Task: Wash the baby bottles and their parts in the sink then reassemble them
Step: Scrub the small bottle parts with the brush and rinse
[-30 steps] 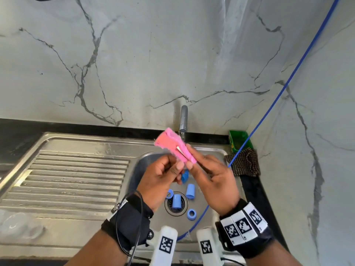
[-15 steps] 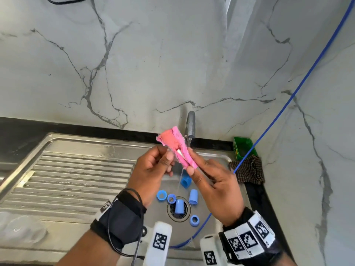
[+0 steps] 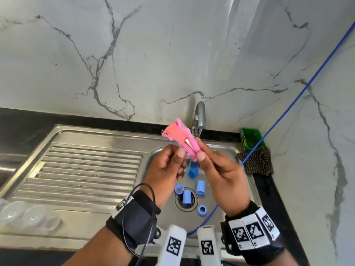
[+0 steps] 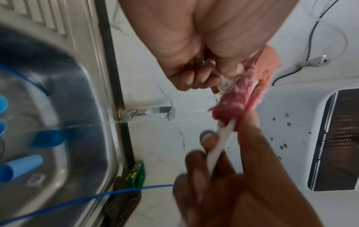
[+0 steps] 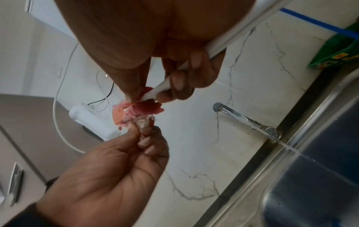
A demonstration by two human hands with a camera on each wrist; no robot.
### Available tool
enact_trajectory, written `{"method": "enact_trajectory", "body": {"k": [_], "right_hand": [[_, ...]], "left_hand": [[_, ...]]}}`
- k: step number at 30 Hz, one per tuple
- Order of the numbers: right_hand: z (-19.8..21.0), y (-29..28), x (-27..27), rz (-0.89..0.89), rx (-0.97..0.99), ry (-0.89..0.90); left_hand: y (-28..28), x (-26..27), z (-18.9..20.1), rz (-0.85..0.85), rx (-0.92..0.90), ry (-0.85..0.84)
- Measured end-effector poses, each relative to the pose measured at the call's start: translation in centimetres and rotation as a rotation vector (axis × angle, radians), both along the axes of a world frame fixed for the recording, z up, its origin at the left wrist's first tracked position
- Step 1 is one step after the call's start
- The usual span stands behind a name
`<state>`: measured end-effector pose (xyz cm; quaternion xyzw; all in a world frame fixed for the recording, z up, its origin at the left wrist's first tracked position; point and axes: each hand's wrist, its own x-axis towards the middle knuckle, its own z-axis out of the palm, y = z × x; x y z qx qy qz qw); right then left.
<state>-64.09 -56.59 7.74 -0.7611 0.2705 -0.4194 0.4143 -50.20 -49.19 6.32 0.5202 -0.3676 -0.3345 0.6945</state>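
Observation:
My right hand (image 3: 199,153) grips the white handle (image 4: 219,144) of a pink sponge brush (image 3: 179,140), held up over the sink just in front of the tap. With its fingertips, my left hand (image 3: 179,157) pinches a small clear bottle part (image 5: 142,122) against the sponge head (image 4: 240,98). Down in the basin (image 3: 226,150) lie three blue caps (image 3: 200,187) and two blue rings (image 3: 202,210) around the drain. Clear bottles (image 3: 25,215) rest at the near left of the drainboard.
The tap (image 3: 199,116) runs a thin stream into the basin. A green box (image 3: 251,139) and a checked cloth (image 3: 257,163) sit on the right corner of the counter. A blue cable (image 3: 288,108) crosses from upper right into the sink. The ribbed drainboard (image 3: 86,173) lies left.
Both hands keep their hold and work the sponge against the small part, with the sponge head turned slightly. The view has tilted, and a blue ring under the left hand now shows.

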Motion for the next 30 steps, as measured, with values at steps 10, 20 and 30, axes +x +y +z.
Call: {"method": "enact_trajectory", "body": {"k": [10, 20, 30], "right_hand": [[0.5, -1.3, -1.5, -0.006, -0.023, -0.02], [-0.5, -2.8, -3.6, 0.048, 0.094, -0.068], [-1.2, -3.9, -3.4, 0.058, 0.055, -0.023]], "left_hand": [[-1.1, -2.1, 0.9, 0.026, -0.007, -0.049], [-2.3, -2.5, 1.2, 0.011, -0.018, 0.038], [-3.4, -2.0, 0.6, 0.016, -0.049, 0.115]]}}
